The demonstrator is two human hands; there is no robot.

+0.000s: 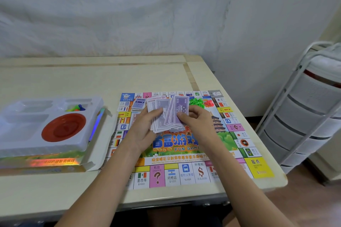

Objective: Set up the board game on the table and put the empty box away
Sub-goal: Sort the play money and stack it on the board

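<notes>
While the board [186, 145] is lying flat and unfolded on the right part of the table [73, 79], both hands are working over its centre, holding a fanned stack of play money [167, 114] above it. The left hand [145, 127] is cradling the stack from below, with its thumb lying across the face of the notes, so that the loose paper is not sliding apart; the right hand [191, 118] is pinching the right edge of the purple notes between thumb and curled fingers, probably to sort or peel notes off by value. A small pile of cards [138, 104] is resting on the board's far left corner, and the green pieces [197, 101] and red pieces [208, 103] are sitting heaped near its far right edge, presumably kept on the board within reach for dealing out. To the left, well apart from the board, the white plastic tray [46, 125] is sitting on top of the box [46, 162] (its end flap is hanging open), and it is not yet empty: a red dish [63, 127] and a few coloured tokens [76, 108] are lying in its compartments. By this reading the setup is roughly midway, and the box cannot be put away yet.
</notes>
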